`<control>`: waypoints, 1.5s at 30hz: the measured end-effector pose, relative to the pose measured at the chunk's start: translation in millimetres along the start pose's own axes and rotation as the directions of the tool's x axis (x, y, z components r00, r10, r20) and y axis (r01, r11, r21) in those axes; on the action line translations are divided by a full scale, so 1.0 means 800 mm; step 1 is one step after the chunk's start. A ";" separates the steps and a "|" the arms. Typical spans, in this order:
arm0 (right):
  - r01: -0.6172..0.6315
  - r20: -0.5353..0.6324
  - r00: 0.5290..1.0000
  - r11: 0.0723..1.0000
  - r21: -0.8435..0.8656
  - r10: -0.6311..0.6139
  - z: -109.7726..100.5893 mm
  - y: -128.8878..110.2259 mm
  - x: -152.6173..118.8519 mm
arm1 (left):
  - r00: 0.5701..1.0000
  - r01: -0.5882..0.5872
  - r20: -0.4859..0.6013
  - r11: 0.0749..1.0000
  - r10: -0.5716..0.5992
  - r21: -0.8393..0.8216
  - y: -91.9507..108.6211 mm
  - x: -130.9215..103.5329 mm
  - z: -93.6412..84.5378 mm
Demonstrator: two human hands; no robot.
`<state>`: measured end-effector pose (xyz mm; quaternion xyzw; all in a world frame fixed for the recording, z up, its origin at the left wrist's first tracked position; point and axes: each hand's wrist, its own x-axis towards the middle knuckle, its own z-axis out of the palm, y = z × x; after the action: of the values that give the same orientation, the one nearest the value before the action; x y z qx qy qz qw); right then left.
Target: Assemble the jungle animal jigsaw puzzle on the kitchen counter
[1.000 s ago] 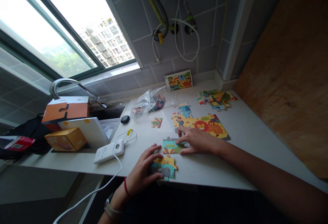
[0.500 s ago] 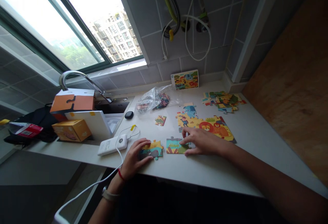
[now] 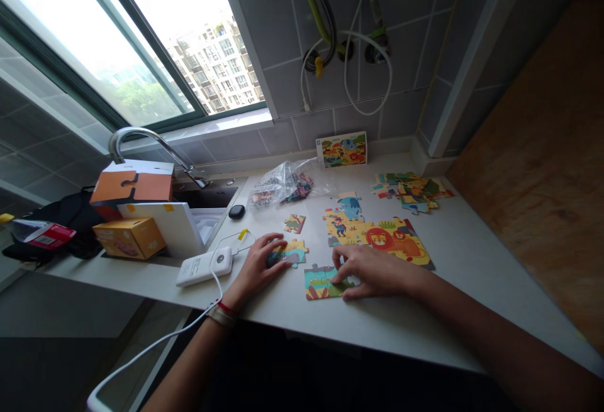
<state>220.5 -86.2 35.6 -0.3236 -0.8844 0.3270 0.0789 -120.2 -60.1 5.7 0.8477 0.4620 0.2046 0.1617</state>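
Flat on the table (image 3: 425, 311), the left hand (image 3: 257, 266) presses a puzzle piece (image 3: 295, 251), fingers spread; the right hand (image 3: 372, 270) likewise pins a second piece (image 3: 321, 283), partly hiding it.

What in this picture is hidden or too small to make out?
- Head view: the left hand covers part of a puzzle piece.
- The right hand hides the right edge of another piece.
- The bag crumples over its contents.
- The print on the red box is too small.
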 end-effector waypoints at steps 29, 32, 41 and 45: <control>0.011 -0.475 0.878 0.995 -0.099 -0.057 0.037 0.017 0.019 | 0.986 -0.006 0.165 1.000 0.001 0.028 0.050 -0.040 0.015; -0.016 -0.481 0.872 0.977 -0.213 -0.090 0.040 0.022 0.022 | 0.980 -0.001 0.200 0.999 -0.008 0.046 0.062 -0.038 0.014; -0.015 -0.392 0.915 0.961 -0.278 -0.099 0.043 0.035 0.029 | 0.970 -0.027 0.241 0.999 0.018 0.033 0.066 -0.037 0.004; -0.012 -0.432 0.896 0.966 -0.257 -0.104 0.046 0.030 0.036 | 0.980 -0.036 0.197 0.999 0.034 0.007 0.070 -0.047 0.008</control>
<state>198.3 -73.6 -9.9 -0.3755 -0.8851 0.1275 0.2435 -95.4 -121.9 18.7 0.8727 0.4297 0.1200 0.1983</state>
